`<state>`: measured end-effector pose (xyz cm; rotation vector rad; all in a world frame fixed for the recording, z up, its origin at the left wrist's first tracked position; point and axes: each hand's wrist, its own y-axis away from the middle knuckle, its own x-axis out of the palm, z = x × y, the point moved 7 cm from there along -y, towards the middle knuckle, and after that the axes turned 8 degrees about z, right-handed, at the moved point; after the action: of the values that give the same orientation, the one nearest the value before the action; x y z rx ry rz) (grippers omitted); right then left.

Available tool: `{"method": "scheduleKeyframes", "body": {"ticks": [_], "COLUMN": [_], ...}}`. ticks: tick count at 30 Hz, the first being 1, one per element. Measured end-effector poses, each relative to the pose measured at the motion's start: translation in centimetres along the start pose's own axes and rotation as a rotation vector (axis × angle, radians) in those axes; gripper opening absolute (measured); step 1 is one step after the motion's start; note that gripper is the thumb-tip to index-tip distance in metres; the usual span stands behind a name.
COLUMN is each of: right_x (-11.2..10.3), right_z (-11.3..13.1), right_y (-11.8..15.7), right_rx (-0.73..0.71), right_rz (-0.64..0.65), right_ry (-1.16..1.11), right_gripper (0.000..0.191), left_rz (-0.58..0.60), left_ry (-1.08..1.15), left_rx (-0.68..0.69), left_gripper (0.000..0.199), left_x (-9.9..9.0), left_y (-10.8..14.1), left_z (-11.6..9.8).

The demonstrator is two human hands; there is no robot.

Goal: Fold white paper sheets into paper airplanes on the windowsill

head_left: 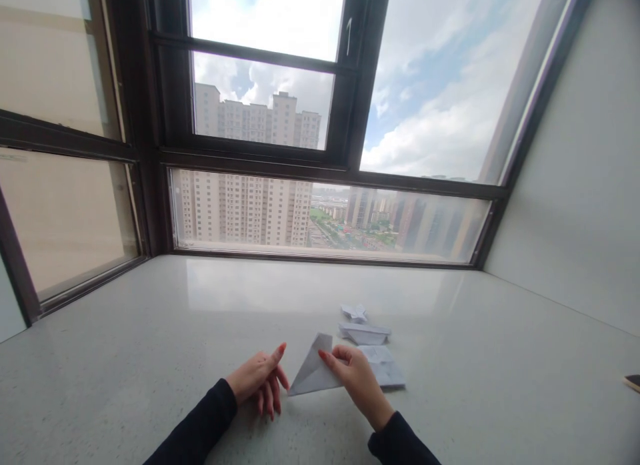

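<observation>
My right hand [356, 377] pinches a folded sheet of white paper [313, 371] between thumb and fingers. The paper is creased into a kite-like shape, its pointed tip towards the left. Just left of that tip, my left hand [260, 383] has its thumb raised and fingers apart, with nothing in it. Whether a left fingertip touches the paper tip I cannot tell. Beyond my right hand lie a flat folded white paper piece [383, 366], a boat-shaped paper fold [365, 333] and a small paper fold [355, 312], lined up away from me.
The pale speckled sill [125, 358] runs up to a dark-framed window [320, 258] at the back. A white wall [575, 205] bounds it on the right. A small dark-tipped object [633, 382] pokes in at the right edge.
</observation>
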<state>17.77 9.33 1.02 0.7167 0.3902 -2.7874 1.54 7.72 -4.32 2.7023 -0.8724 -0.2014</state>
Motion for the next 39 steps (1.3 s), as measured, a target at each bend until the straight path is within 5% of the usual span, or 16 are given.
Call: {"method": "scheduleKeyframes", "body": {"ticks": [11, 16, 20, 24, 29, 39], "right_x": [-7.2, -9.5, -10.3, -10.0, -10.2, -10.8], "right_z": [-3.7, -5.1, -6.1, -5.3, -3.3, 0.5], "right_y": [7.6, 9.3, 9.8, 10.0, 9.8, 8.3], "right_rx": [0.24, 0.363, 0.323, 0.174, 0.168, 0.17], "right_rz": [-0.149, -0.138, -0.202, -0.273, -0.351, -0.362], "right_ry": [0.6, 0.778, 0.942, 1.151, 1.36, 1.364], "right_gripper": [0.037, 0.034, 0.031, 0.026, 0.017, 0.018], "left_rz": [-0.021, -0.004, 0.009, -0.018, -0.039, -0.027], "left_ry": [0.003, 0.003, 0.0, -0.022, -0.034, -0.063], "left_rx": [0.049, 0.058, 0.058, 0.047, 0.049, 0.015], "left_gripper": [0.068, 0.066, 0.066, 0.067, 0.066, 0.065], "left_x": [-0.1, 0.0, 0.0, 0.0, 0.1, 0.1], "left_y": [0.4, 0.3, 0.2, 0.4, 0.8, 0.8], "left_z": [-0.5, -0.5, -0.4, -0.7, -1.1, -0.9]}}
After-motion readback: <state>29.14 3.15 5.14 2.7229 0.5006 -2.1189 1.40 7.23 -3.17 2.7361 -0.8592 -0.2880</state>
